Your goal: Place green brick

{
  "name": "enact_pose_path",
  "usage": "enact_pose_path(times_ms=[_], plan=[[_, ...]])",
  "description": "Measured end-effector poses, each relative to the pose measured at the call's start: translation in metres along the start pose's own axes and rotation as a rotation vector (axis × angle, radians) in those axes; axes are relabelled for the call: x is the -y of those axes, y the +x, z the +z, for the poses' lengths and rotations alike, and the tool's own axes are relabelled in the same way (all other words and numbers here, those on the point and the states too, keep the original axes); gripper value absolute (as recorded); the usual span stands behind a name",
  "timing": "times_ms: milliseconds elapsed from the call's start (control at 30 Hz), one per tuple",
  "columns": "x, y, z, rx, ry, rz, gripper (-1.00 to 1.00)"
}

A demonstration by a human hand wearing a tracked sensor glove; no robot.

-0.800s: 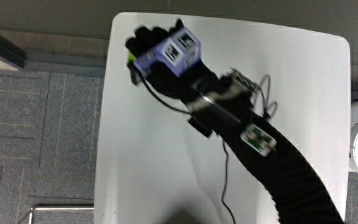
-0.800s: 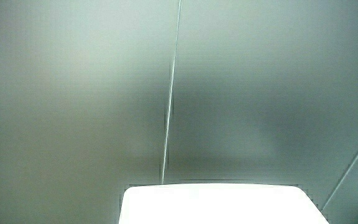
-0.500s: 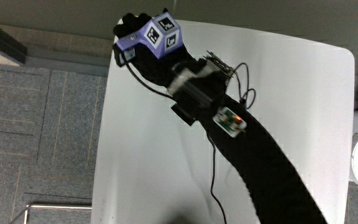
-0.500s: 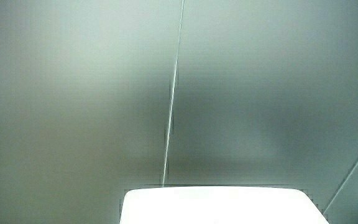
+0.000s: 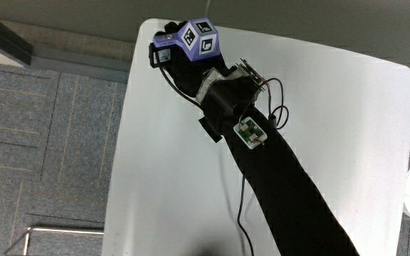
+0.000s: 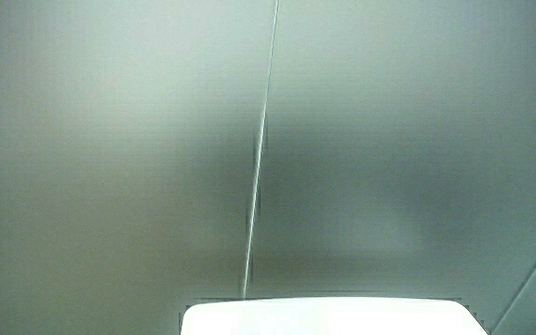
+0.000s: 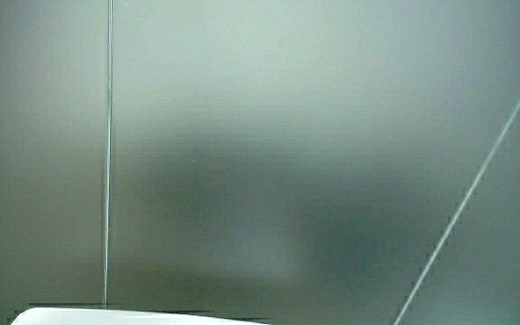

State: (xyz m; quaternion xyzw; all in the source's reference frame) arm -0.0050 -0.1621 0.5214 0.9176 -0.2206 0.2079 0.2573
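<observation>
fingers: hidden under the hand (image 5: 179,57) and its cube (image 5: 191,41); can't tell open or closed, or if holding anything
green brick: not visible anywhere now; maybe under the palm, unconfirmed
hand pos: over table (image 5: 155,178) corner farthest from person, prob the drop spot
forearm: lies across the table, cable trailing
obstacles: none seen near hand
side views: pale wall + table rim only
</observation>
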Motion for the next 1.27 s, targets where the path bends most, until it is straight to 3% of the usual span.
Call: enact_pose_path(times_ms=[100,233,267,433,467,567,767,867,1033,1200,1267], plan=[[0.004,-0.003,0.005,-0.005,0.020,-0.001,0.00],[0.002,0.004,0.002,-0.060,-0.014,-0.012,0.00],[0.002,0.005,0.002,-0.049,-0.015,-0.027,0.00],[0.004,0.004,-0.001,-0.063,-0.040,-0.005,-0.28],[0.004,0.004,-0.002,-0.045,-0.016,-0.007,-0.33],[0.006,0.004,-0.002,-0.049,-0.023,-0.007,-0.50],[0.010,0.002,-0.005,0.035,0.004,-0.012,-0.83],[0.012,0.004,-0.006,0.046,0.035,0.000,-1.00],[0.017,0.002,0.000,0.070,0.061,-0.007,-1.00],[0.018,0.009,-0.004,0.071,0.083,-0.016,-1.00],[0.016,0.017,-0.011,0.042,0.048,-0.010,-1.00]])
